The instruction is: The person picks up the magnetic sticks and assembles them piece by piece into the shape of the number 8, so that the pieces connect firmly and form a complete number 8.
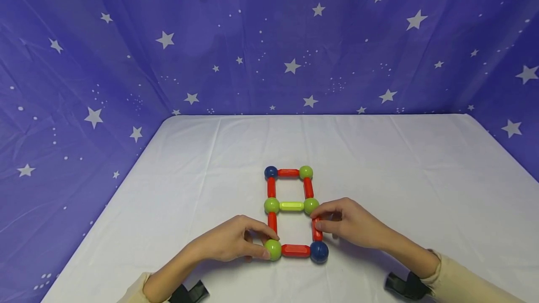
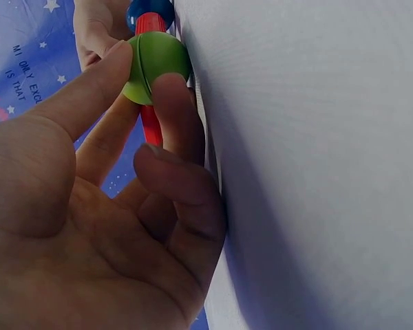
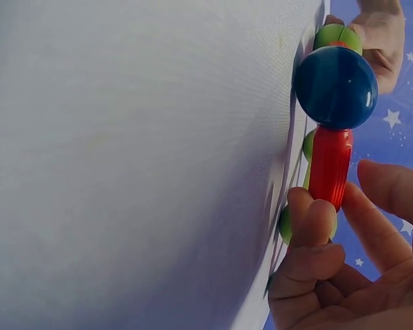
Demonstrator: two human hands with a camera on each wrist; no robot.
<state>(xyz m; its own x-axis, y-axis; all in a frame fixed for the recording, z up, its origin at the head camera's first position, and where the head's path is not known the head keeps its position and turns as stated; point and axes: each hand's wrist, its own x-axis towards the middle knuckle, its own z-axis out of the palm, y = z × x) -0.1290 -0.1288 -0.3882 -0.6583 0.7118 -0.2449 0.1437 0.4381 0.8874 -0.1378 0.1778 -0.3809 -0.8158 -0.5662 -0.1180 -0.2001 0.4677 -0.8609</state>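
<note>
Magnetic balls and rods form two joined squares on the white table. My left hand (image 1: pixel 236 240) pinches the near-left green ball (image 1: pixel 273 249) between thumb and fingers; a red rod (image 1: pixel 272 223) runs from it to the middle-left green ball (image 1: pixel 272 205). My right hand (image 1: pixel 353 223) grips the right-side red rod (image 3: pixel 329 168) near its far end, fingertips beside the middle-right green ball (image 1: pixel 311 205). That rod meets a dark blue ball (image 1: pixel 319 252) at the near-right corner. Another red rod (image 1: pixel 295 250) joins the two near corners.
A yellow-green rod (image 1: pixel 291 206) divides the squares. At the far end, a blue ball (image 1: pixel 271 172) and a green ball (image 1: pixel 306 172) are joined by a red rod (image 1: pixel 288 172). The white tablecloth (image 1: pixel 379 153) ends at a purple star-patterned curtain (image 1: pixel 252 36).
</note>
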